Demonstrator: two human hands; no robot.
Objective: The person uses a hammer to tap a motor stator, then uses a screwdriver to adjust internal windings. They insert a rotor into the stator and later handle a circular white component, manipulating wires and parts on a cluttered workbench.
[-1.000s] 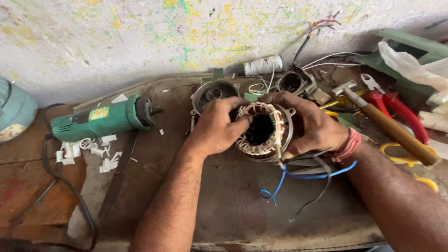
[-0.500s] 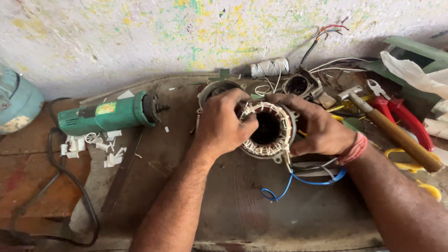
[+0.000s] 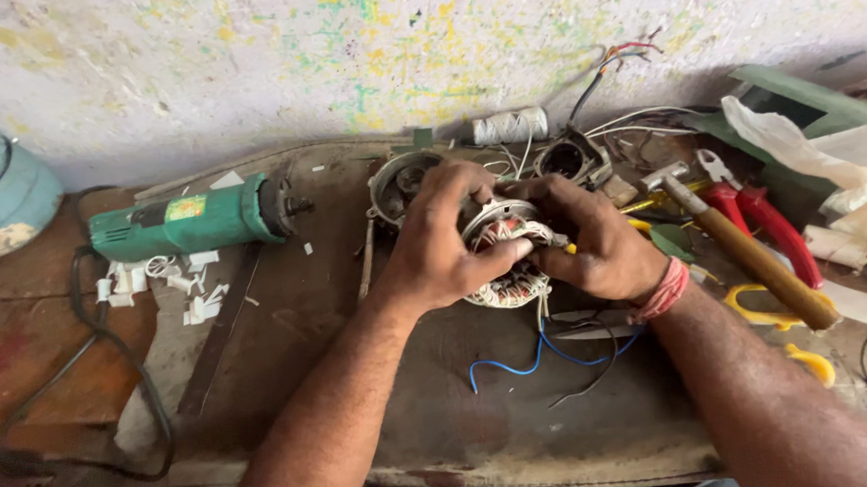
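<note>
Centre of the frame, our left hand (image 3: pixel 443 238) and right hand (image 3: pixel 597 243) both clasping a wound motor coil (image 3: pixel 507 260) over the bench (image 3: pixel 382 409), fingers curled tight around it, green grinder (image 3: pixel 197 221) at upper left, hammer (image 3: pixel 741 247) at right.

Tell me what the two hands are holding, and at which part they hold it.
Both hold the round motor stator. The left hand grips its left rim, thumb across the front windings. The right hand grips its right rim.
</note>
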